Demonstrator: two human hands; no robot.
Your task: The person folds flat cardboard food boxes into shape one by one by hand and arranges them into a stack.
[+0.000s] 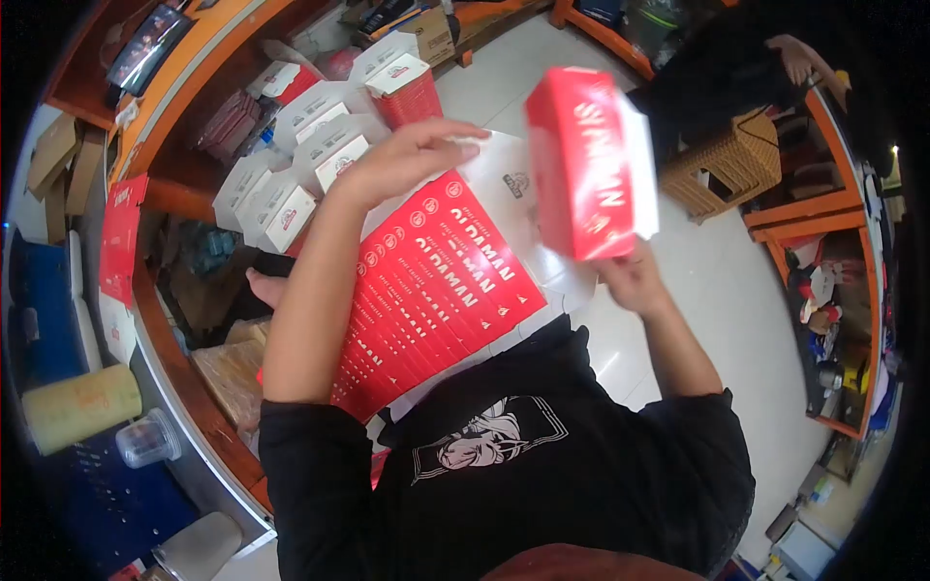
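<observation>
A stack of flat red-and-white cartons (436, 290), printed "OLDAMAN", lies across my lap with its edges fanned out. My left hand (426, 153) is at the far edge of this stack, fingers stretched out and holding nothing that I can see. Up on the right, my right hand (630, 276) grips a red-and-white carton box (586, 165) from its lower end. That box has a folded-up shape and is slightly blurred. White inner sides of cartons (513, 179) show between the stack and the box.
Several part-folded boxes (325, 145) stand beyond my left arm, near nested red cartons (402, 97). A yellowish roll (82, 407) and a clear plastic cup (148, 438) are at the left. A brown woven stool (727, 169) stands at the right, near another person's hand (796, 60).
</observation>
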